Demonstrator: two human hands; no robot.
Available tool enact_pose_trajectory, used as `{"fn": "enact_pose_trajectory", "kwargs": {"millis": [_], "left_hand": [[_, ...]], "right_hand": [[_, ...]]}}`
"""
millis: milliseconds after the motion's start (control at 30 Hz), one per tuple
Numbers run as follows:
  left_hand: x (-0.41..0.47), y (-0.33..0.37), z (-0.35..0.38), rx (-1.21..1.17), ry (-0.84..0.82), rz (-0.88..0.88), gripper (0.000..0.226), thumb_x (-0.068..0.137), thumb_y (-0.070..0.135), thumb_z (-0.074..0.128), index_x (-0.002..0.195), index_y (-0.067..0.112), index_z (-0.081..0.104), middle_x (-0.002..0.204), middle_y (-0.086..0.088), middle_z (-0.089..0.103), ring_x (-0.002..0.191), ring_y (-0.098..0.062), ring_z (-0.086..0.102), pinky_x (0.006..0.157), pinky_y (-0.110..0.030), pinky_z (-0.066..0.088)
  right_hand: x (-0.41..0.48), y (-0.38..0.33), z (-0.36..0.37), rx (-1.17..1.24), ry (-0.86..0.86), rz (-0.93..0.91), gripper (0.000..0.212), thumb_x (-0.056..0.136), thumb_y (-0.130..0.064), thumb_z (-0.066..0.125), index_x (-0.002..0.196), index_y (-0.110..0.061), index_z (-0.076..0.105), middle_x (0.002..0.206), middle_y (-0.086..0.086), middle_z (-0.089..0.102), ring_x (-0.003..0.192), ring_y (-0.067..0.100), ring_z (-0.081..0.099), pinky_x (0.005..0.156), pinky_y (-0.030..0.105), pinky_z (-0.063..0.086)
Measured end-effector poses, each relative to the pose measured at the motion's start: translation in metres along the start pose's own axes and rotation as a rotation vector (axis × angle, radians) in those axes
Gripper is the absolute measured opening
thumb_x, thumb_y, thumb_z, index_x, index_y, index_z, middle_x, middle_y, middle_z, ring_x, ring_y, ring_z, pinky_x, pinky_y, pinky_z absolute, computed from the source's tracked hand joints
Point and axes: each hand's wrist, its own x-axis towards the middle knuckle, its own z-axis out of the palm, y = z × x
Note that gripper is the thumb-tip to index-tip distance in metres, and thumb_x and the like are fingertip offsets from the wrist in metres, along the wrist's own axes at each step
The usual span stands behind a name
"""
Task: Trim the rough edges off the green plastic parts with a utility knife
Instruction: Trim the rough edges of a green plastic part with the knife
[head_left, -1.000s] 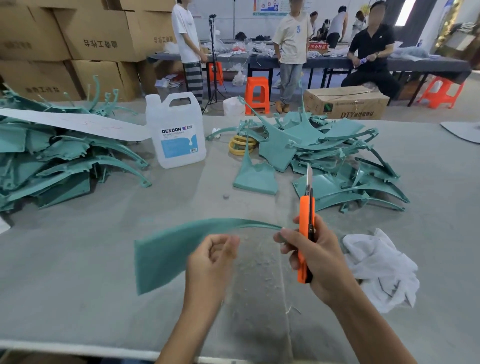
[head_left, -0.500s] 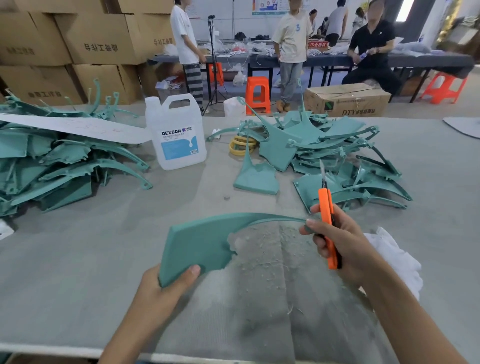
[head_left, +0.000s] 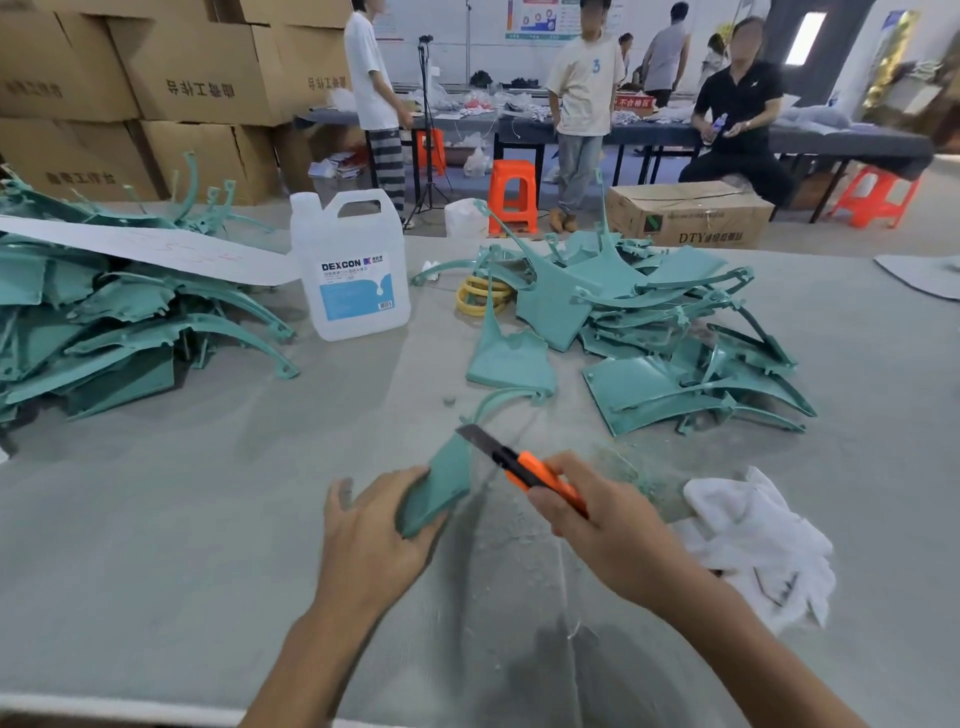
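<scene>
My left hand (head_left: 371, 538) grips the wide end of a green plastic part (head_left: 439, 486), which stands on edge and points away from me, its thin curved arm reaching toward the far pile. My right hand (head_left: 597, 525) holds an orange utility knife (head_left: 535, 475). The knife's dark blade is extended and lies against the part's upper right edge. Green shavings lie on the grey table (head_left: 156, 519) under and behind the hands.
A heap of green parts (head_left: 649, 322) lies ahead right, another heap (head_left: 104, 322) at the left under a white strip. A white jug (head_left: 353, 270) stands between them, yellow rings (head_left: 480, 296) beside it. A white rag (head_left: 753, 540) lies right. People stand at tables behind.
My left hand turned the part from lying flat and sideways to standing on edge, pointing away. My right hand swung the knife from upright to pointing left, blade now on the part's edge.
</scene>
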Motion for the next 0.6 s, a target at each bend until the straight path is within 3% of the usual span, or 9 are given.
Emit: {"fn": "enact_pose_trajectory", "kwargs": {"millis": [67,167,233,267,300,367,433,600], "left_hand": [[-0.001,0.006,0.005,-0.081,-0.024,-0.055,0.036,0.088,0.047,0.064,0.120,0.030,0.061,0.109,0.022,0.064,0.107,-0.005,0.054,0.108,-0.045,0.036],[-0.001,0.009,0.009,-0.238,-0.163,-0.127,0.038,0.096,0.024,0.059,0.123,0.042,0.041,0.118,0.024,0.057,0.109,-0.011,0.060,0.084,-0.029,0.048],[-0.001,0.007,0.012,-0.234,-0.193,-0.127,0.041,0.099,0.022,0.053,0.127,0.046,0.034,0.110,0.014,0.064,0.095,-0.017,0.066,0.065,-0.021,0.045],[-0.001,0.005,0.012,-0.230,-0.200,-0.134,0.044,0.099,0.023,0.052,0.132,0.046,0.033,0.111,0.010,0.066,0.093,-0.019,0.066,0.064,-0.021,0.044],[-0.001,0.005,0.013,-0.223,-0.204,-0.138,0.050,0.100,0.022,0.051,0.140,0.045,0.033,0.120,0.007,0.067,0.099,-0.020,0.065,0.068,-0.023,0.046],[-0.001,0.004,0.014,-0.202,-0.216,-0.127,0.059,0.101,0.019,0.050,0.154,0.038,0.031,0.146,0.010,0.053,0.127,-0.018,0.055,0.095,-0.026,0.046],[-0.001,0.005,0.014,-0.188,-0.230,-0.108,0.061,0.102,0.018,0.050,0.157,0.034,0.028,0.158,0.014,0.037,0.142,-0.011,0.040,0.114,-0.026,0.035],[-0.003,0.005,0.017,-0.148,-0.247,-0.072,0.064,0.102,0.014,0.049,0.159,0.031,0.024,0.163,0.014,0.025,0.149,-0.007,0.028,0.120,-0.022,0.022]], "right_hand": [[-0.003,-0.002,0.000,-0.047,-0.055,-0.027,0.021,0.099,-0.061,0.039,0.108,-0.043,0.045,0.074,-0.002,0.065,0.058,0.015,0.060,0.059,0.042,0.051],[-0.001,-0.005,-0.009,-0.160,-0.049,-0.081,0.026,0.099,-0.063,0.035,0.107,-0.041,0.046,0.067,-0.005,0.060,0.057,0.013,0.057,0.052,0.031,0.042],[0.001,-0.004,-0.016,-0.269,-0.052,-0.122,0.031,0.099,-0.065,0.032,0.108,-0.038,0.046,0.065,-0.006,0.058,0.055,0.012,0.056,0.052,0.028,0.040],[0.002,-0.004,-0.019,-0.313,-0.061,-0.143,0.032,0.099,-0.065,0.031,0.109,-0.039,0.046,0.064,-0.007,0.058,0.054,0.012,0.055,0.052,0.027,0.041],[0.003,-0.004,-0.021,-0.342,-0.068,-0.163,0.034,0.099,-0.067,0.029,0.108,-0.039,0.047,0.064,-0.007,0.058,0.054,0.011,0.055,0.051,0.027,0.040],[0.007,-0.003,-0.023,-0.382,-0.069,-0.198,0.039,0.097,-0.070,0.024,0.108,-0.041,0.047,0.064,-0.008,0.058,0.052,0.009,0.054,0.049,0.025,0.039],[0.016,0.001,-0.025,-0.426,-0.044,-0.208,0.045,0.095,-0.072,0.019,0.108,-0.040,0.048,0.063,-0.008,0.056,0.050,0.008,0.053,0.049,0.025,0.040],[0.064,0.018,-0.025,-0.440,0.009,-0.137,0.030,0.102,-0.060,0.036,0.103,-0.035,0.052,0.064,-0.009,0.053,0.053,0.005,0.051,0.049,0.026,0.036]]}}
